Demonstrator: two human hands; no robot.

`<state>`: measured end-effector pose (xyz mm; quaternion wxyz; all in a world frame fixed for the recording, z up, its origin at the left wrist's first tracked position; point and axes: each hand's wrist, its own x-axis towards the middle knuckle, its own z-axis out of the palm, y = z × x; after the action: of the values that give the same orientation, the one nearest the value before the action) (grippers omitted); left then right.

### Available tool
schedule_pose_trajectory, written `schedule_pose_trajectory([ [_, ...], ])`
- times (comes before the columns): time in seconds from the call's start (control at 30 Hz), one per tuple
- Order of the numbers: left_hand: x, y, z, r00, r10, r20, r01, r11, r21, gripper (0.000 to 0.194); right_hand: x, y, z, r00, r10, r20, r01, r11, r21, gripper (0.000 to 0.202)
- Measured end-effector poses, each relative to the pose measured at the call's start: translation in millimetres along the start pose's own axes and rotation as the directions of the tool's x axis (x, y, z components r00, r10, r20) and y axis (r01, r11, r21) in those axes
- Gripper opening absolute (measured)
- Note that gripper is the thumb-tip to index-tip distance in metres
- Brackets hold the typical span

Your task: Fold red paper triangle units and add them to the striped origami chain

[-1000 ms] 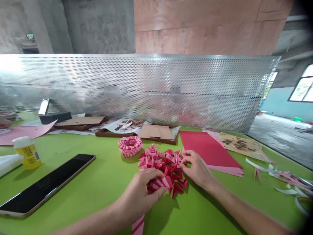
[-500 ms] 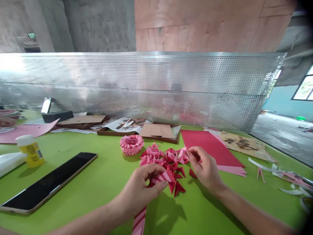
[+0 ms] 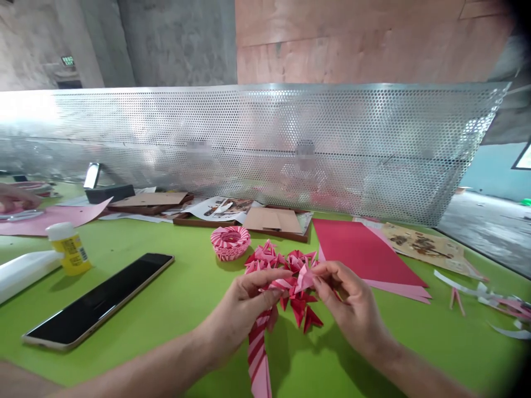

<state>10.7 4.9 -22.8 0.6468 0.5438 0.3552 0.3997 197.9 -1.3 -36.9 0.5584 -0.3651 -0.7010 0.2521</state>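
My left hand (image 3: pixel 244 301) is closed on the upper end of a striped pink-and-red folded paper strip (image 3: pixel 259 354), which hangs toward me. Between the thumb and fingers of my right hand (image 3: pixel 352 301) is a light pink folded paper piece (image 3: pixel 305 278), close against the strip's end; whether they are joined I cannot tell. Just behind and below lie loose red folded paper pieces (image 3: pixel 305 312) and a heap of pink ones (image 3: pixel 265 255), partly hidden by my hands. A round striped paper basket (image 3: pixel 230 243) stands behind the heap.
A phone (image 3: pixel 103 298) and a yellow glue bottle (image 3: pixel 70 251) are on the left. Red paper sheets (image 3: pixel 365 249) lie to the right, with paper scraps (image 3: pixel 493 304) beyond. Wooden trays (image 3: pixel 199 222) line the perforated metal screen (image 3: pixel 265 149). Another person's hand (image 3: pixel 16 198) rests at far left.
My right hand has brought the light pink piece from the heap leftward and nearer, up to the strip's end in my left hand. The strip has turned and shows more of its length.
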Motion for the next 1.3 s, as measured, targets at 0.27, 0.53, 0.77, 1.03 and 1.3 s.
schedule_pose_trajectory([
  [0.27, 2, -4, -2.5, 0.999, -0.036, 0.02, 0.033, 0.995, 0.099, 0.02, -3, -5, 2, 0.991, -0.137, -0.003, 0.136, 0.985, -0.104, 0.01],
  [0.53, 1, 1, 3.9, 0.999, 0.007, 0.051, -0.017, 0.981, 0.191, 0.025, -5, -11, 2, 0.966, -0.21, 0.151, 0.22, 0.974, -0.055, 0.017],
  [0.77, -3, 8, 8.0, 0.99, 0.141, 0.025, -0.14, 0.918, 0.37, 0.019, -3, -13, 3, 0.974, 0.102, 0.2, -0.112, 0.993, 0.039, 0.012],
  [1.03, -4, 9, 7.4, 0.982, 0.17, 0.082, -0.189, 0.88, 0.436, 0.025, -2, -11, 4, 0.989, 0.019, 0.148, -0.005, 0.996, -0.091, 0.015],
  [1.3, -2, 5, 4.4, 0.942, 0.321, 0.102, -0.333, 0.845, 0.418, 0.016, -4, -18, 4, 0.972, -0.197, 0.128, 0.206, 0.976, -0.064, 0.007],
])
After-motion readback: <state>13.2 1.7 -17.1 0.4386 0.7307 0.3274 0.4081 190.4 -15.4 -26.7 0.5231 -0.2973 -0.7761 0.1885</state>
